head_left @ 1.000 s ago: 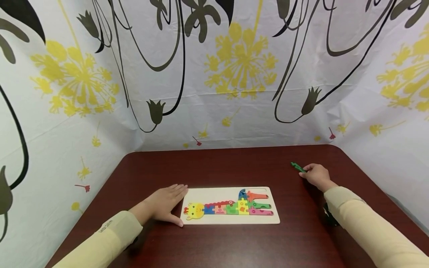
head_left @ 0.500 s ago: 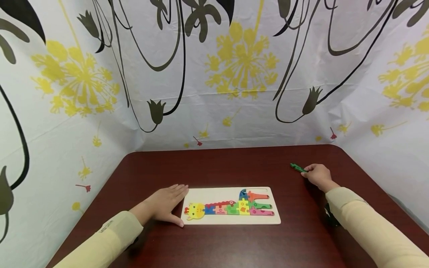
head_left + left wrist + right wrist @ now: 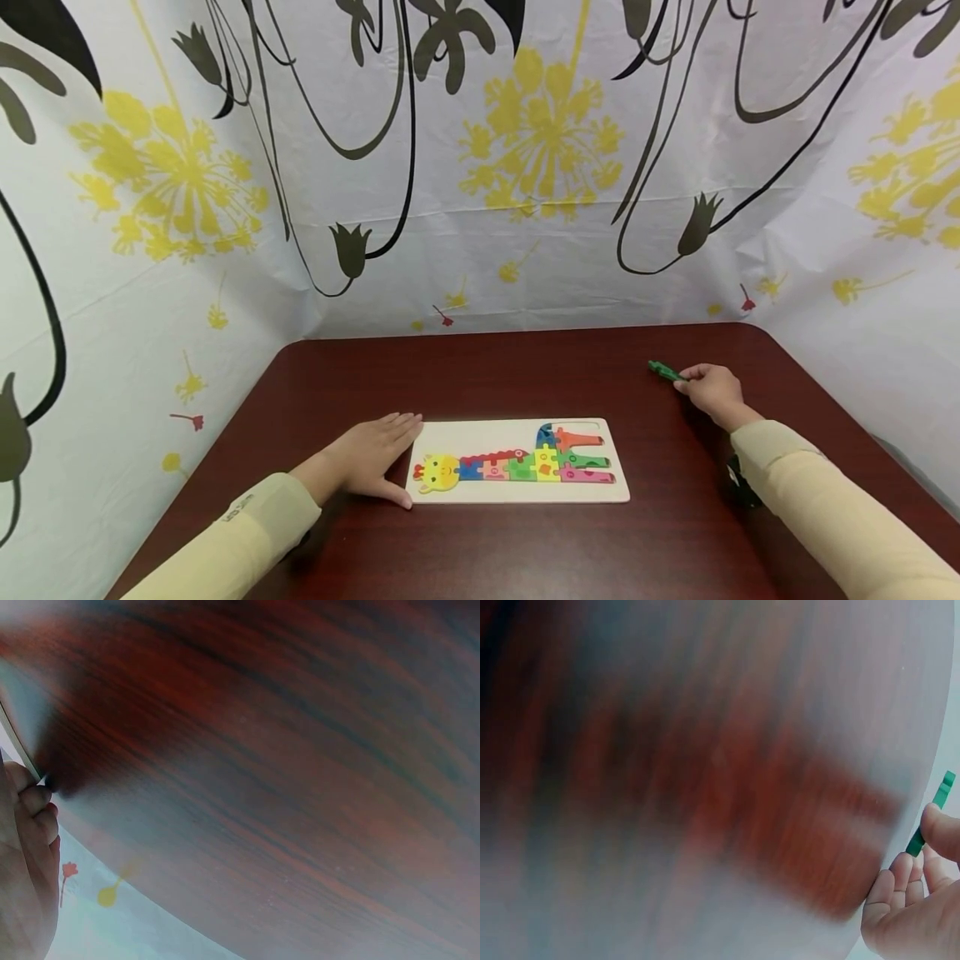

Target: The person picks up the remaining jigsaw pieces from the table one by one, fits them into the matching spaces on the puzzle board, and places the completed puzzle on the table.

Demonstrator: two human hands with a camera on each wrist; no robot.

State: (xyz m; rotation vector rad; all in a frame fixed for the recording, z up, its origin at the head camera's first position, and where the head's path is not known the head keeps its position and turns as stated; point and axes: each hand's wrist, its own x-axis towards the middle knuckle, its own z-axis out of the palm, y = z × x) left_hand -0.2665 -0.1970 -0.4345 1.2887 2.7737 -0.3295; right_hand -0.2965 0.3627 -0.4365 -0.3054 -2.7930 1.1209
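Note:
A pale puzzle board (image 3: 480,433) lies flat on the table, bearing a colourful giraffe (image 3: 545,464) of interlocking pieces, its yellow head at the left. One leg recess at the upper right shows only an outline. My left hand (image 3: 372,457) rests at the board's left end, fingers extended and thumb apart; its fingertips (image 3: 45,810) show at the left wrist view's edge. Off to the right, my right hand (image 3: 712,392) pinches a slim green puzzle piece (image 3: 662,370) between thumb and fingers. The right wrist view shows that green piece (image 3: 943,791) edge-on, its lower end hidden by the fingers.
The dark red-brown table (image 3: 480,550) has rounded far corners. Behind it and at both sides hangs a white sheet (image 3: 480,250) printed with yellow flowers and dark stems. The right hand appears raised over the table's right side, with a shadow below.
My right hand and the green piece have shifted very slightly, the piece rising a little. The left hand and the board stay in place.

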